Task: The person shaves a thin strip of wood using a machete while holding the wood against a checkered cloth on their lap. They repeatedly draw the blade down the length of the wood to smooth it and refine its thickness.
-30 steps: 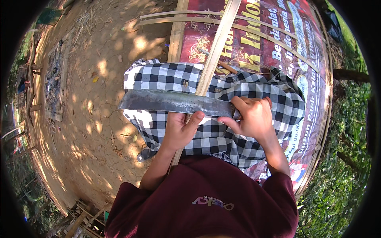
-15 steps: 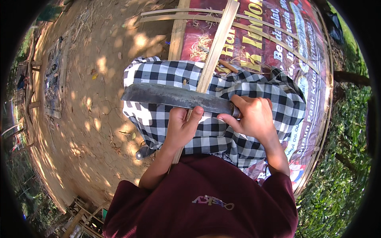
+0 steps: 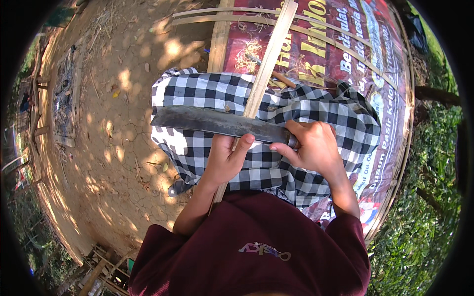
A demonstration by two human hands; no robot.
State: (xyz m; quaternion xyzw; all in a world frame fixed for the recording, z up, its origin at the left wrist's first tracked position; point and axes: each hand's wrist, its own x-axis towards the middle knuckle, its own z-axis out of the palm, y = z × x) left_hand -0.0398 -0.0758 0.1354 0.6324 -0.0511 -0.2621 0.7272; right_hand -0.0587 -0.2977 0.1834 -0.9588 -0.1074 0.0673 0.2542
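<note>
"So, what are the hands doing?"

"Both grip. The left hand (image 3: pixel 226 158) is closed around a pale wooden strip (image 3: pixel 270 61), and the right hand (image 3: pixel 316 145) is clamped on the handle of a broad knife (image 3: pixel 207 121). The hands sit apart."

"Where does the strip lie?"

"It runs lengthwise from the person's body, up over the lap and away. The blade crosses on top of it, just ahead of the left thumb."

"Anything different from a second ago?"

"Barely. The blade's far end now sits slightly higher, so it slants more across the strip; both grips look unchanged. I'd judge the work steady, with knife and strip held ready against each other."

"And around them?"

"A checked cloth (image 3: pixel 271 172) covers the lap. Beyond it, curled shavings (image 3: pixel 247 59) and a brown stick (image 3: pixel 285 80) lie on a printed banner (image 3: pixel 340 64), two thin strips (image 3: pixel 197 19) reach across, and cracked earth (image 3: pixel 118 148) spreads to the left."
</note>
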